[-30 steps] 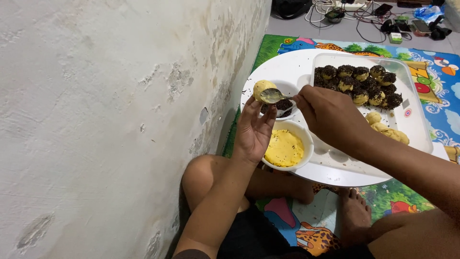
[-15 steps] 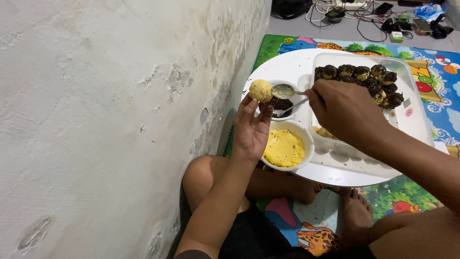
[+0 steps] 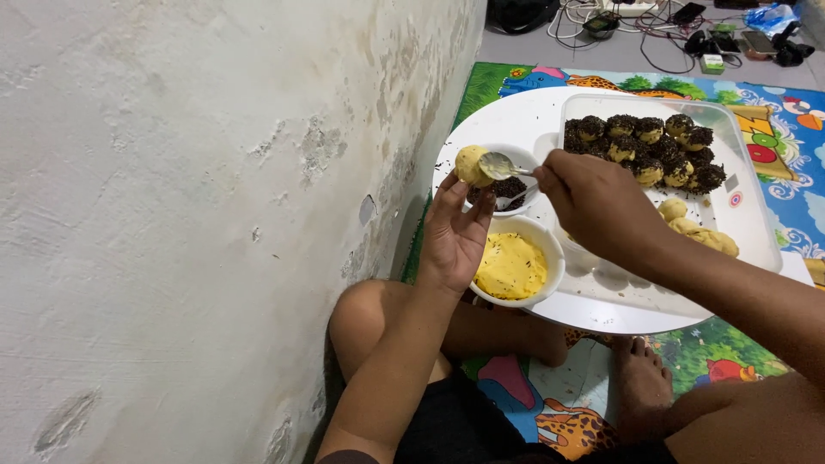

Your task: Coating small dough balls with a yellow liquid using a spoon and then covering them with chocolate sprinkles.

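— Bare knees and feet at the bottom of the frame, resting on a bright cartoon play mat (image 3: 550, 404). What's above them?

— A round white table (image 3: 516, 129) in the middle. At its near edge sits a white bowl of yellow paste (image 3: 513, 265).

— And the hands?

— The left hand (image 3: 453, 236), centre frame, is cupped palm-up with its fingers partly curled, and the fingertips pinch a pale dough ball (image 3: 471, 165) above a smaller bowl of dark sprinkles (image 3: 509, 187). The right hand (image 3: 601, 206) is closed around the handle of a metal spoon (image 3: 500, 166), whose bowl touches the ball's right side.

— Farther back?

— A clear rectangular tray (image 3: 756, 232) on the right of the table: plain dough pieces (image 3: 696, 230) nearer, sprinkle-coated balls (image 3: 644, 146) at its far end. A rough whitewashed wall (image 3: 215, 215) fills the left, and tangled cables and small gadgets (image 3: 687, 26) lie on the grey floor at the upper right.
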